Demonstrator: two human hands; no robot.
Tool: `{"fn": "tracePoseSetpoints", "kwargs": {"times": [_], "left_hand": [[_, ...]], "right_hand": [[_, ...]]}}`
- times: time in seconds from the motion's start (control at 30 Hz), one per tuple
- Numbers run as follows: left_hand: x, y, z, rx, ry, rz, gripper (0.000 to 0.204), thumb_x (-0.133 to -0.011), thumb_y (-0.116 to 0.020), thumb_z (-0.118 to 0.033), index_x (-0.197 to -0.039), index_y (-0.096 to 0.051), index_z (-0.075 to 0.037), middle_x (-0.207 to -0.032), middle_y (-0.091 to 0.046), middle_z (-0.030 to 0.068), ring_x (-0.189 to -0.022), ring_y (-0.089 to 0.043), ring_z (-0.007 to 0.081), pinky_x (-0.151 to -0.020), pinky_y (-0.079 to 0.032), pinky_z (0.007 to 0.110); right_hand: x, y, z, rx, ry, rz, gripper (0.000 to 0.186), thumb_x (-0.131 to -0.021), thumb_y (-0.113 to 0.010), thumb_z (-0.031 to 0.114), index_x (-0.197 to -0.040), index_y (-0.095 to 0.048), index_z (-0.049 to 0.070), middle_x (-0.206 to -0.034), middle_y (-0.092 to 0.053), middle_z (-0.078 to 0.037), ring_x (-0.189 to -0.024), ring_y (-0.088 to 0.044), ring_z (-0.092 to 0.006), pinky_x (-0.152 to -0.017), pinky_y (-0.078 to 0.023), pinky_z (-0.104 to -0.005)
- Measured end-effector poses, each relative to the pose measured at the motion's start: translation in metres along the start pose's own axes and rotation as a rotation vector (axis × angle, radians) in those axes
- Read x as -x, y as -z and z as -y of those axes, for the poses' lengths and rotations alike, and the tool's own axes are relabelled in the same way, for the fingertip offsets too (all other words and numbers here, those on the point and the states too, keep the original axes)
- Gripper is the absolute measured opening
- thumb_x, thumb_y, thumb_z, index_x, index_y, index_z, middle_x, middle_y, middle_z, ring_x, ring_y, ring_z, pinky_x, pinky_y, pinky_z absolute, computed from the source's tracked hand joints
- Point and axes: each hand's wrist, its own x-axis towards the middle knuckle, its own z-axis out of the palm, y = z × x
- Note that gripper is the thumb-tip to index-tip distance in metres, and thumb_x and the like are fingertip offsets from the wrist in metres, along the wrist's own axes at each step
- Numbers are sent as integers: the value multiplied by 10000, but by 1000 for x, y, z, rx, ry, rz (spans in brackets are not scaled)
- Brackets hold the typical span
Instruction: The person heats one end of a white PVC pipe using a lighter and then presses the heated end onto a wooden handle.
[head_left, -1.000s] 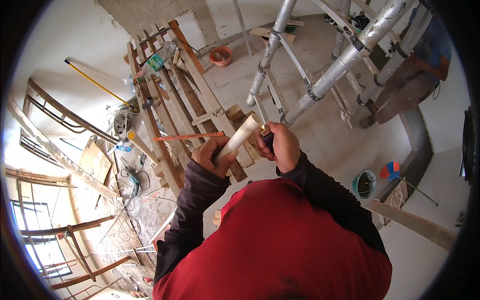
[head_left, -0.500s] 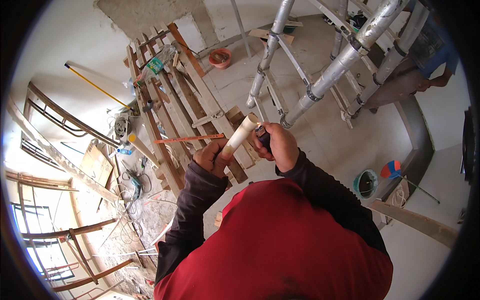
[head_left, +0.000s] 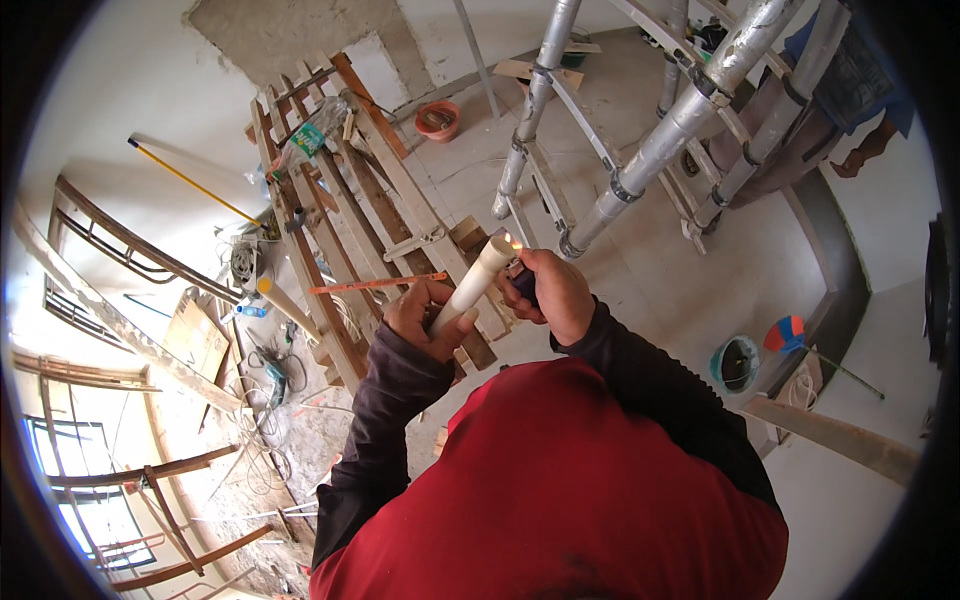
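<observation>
My left hand grips a cream plastic pipe near its lower part, the pipe pointing up and to the right. My right hand holds a small lighter right beside the pipe's upper end. A small flame burns at that end. Both forearms wear dark sleeves under a red top.
A wooden ladder-like frame leans below, with a green-labelled bottle and an orange saw on it. Metal scaffold tubes stand to the right. Another person stands at top right. An orange bowl and a teal bucket sit on the floor.
A flame has appeared at the pipe's upper end. My hands shifted slightly. The other person at top right moved up and away.
</observation>
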Motion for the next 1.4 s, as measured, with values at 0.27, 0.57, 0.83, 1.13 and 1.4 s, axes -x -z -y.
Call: {"fn": "tracePoseSetpoints", "kwargs": {"times": [0.27,0.57,0.83,1.13,1.4], "left_hand": [[0,0,-8,-57,-110,29,336,-967,-553,-315,-871,-582,6,-645,-584,50,-561,-575,139,-545,-456,285],[-2,0,-12,-47,-126,-13,359,-873,-697,-336,-905,-554,-8,-663,-552,33,-557,-516,112,-529,-435,277],[-2,7,0,-56,-11,51,330,-856,-726,-285,-963,-546,-31,-703,-577,16,-564,-535,70,-511,-438,232],[-2,8,-12,5,-17,75,374,-955,-563,-375,-934,-597,-3,-658,-583,22,-566,-580,112,-537,-468,274],[-4,5,2,-43,-191,-4,386,-915,-633,-388,-977,-579,-11,-702,-594,20,-593,-548,94,-560,-451,264]], "right_hand": [[5,-12,6,33,-39,-133,438,-961,-341,407,-721,-480,68,-594,-471,-26,-465,-374,-94,-416,-266,-226],[5,-10,6,20,-26,-86,417,-960,-343,406,-721,-453,83,-590,-460,-22,-457,-351,-89,-416,-262,-228],[5,-12,8,2,-13,-108,386,-976,-331,376,-740,-442,91,-600,-470,-26,-456,-355,-95,-421,-285,-234],[3,-9,3,53,-16,-69,460,-967,-315,409,-688,-468,76,-578,-447,-14,-452,-346,-91,-423,-270,-236],[5,-11,4,51,-13,-64,476,-959,-299,413,-669,-466,75,-566,-431,-8,-453,-339,-88,-426,-265,-234]]}}
